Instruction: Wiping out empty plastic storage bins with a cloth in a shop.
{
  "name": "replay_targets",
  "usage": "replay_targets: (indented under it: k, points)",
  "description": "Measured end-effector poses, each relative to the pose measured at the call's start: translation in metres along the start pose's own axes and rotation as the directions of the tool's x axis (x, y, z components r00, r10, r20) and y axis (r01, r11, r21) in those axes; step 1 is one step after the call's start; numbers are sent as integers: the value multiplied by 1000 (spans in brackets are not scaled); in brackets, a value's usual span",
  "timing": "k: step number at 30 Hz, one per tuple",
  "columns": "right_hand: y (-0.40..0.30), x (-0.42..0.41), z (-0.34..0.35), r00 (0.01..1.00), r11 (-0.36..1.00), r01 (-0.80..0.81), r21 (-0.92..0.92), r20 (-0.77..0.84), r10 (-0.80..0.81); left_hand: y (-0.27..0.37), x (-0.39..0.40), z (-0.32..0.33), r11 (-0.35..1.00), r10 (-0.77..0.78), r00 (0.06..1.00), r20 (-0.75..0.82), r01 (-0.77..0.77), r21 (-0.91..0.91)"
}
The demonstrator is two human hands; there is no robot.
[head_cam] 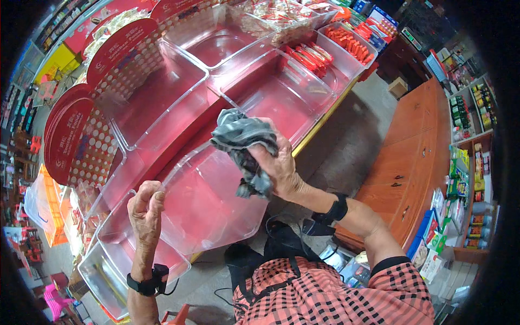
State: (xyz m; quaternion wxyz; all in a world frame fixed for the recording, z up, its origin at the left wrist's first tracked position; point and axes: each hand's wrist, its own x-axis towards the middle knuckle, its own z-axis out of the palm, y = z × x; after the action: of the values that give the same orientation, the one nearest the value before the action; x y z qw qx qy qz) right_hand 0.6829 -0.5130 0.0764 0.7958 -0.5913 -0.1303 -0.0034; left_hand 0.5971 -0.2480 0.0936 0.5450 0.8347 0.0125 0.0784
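My right hand (276, 160) grips a crumpled grey striped cloth (245, 136), raised over the right end of a clear plastic bin (211, 203). My left hand (147, 203) has its fingers curled on the upper left rim of that same bin, which sits tilted at the near edge of a red display stand. Behind the cloth lies another clear bin (272, 99) with nothing seen inside. A larger clear bin (158, 97) stands beyond, next to round-topped red cardboard dividers (122, 50) with white dots.
Red-wrapped packets (310, 59) and small orange-red packets (349, 44) fill bins at the far right. A wooden cabinet (402, 158) stands to the right of the grey floor aisle. Another clear bin (103, 280) is at the lower left, near an orange crate (50, 211).
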Motion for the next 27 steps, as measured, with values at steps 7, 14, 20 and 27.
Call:
replay_targets:
  k: [7,14,20,27]
  points:
    - [-21,-13,54,982,981,86,-174,179,-54,24,-12,-3,974,130,988,-81,-112,196]
    - [-44,-1,101,761,787,583,-202,476,-441,15,-15,-7,994,11,981,-194,11,110]
    - [-29,17,75,737,738,610,-289,550,-393,32,-1,-8,992,106,979,-175,-90,93]
    - [37,27,-17,989,827,148,-542,106,-107,40,9,-10,994,19,980,-199,3,110]
